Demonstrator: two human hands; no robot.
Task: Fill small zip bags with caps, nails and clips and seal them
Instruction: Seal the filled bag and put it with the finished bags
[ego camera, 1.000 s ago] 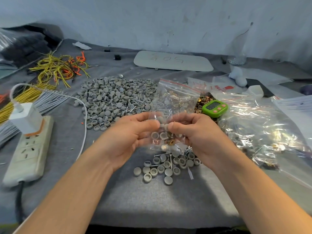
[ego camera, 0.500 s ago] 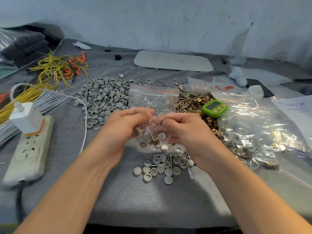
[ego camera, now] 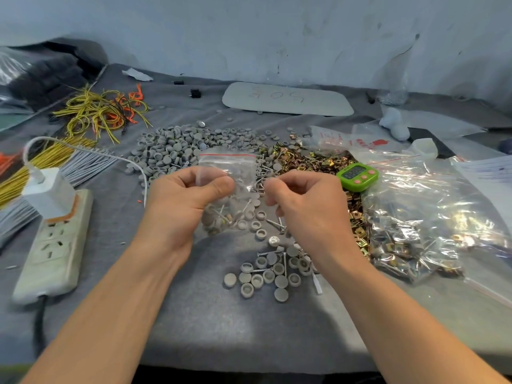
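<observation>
Small clear-plastic zip bag (ego camera: 230, 167) w/ a red line along its mouth is held up, mouth on top, over the grey cloth table (ego camera: 194, 328), mid-view, in front of the heap of round grey plastic caps (ego camera: 171, 151). L to R: your left hand (ego camera: 188, 200) pinches it round the middle, thumb in front, fingers behind. Your right hand (ego camera: 304, 200) is just beside its right edge, fingers curled, thumb tip to forefinger; can't tell if it pinches a small part, the bag's edge or nothing. What could go wrong, imo: w/ only a one-hand mid-bag grip the mouth may flop & tip parts onto the loose caps and silver nails (ego camera: 274, 224) below. A hard squeeze could push a nail point thru the thin film. A nail or cap lying across the zip track would stop the seal closing full width. Looks: film crinkled & glossy, top half nearly empty, bottom half bulging w/ grey caps, a few nails & at least one brass bit; can't tell if the mouth is open or sealed. Further right, brass-coloured square metal clips (ego camera: 304, 162) lie near, not touching it.
</observation>
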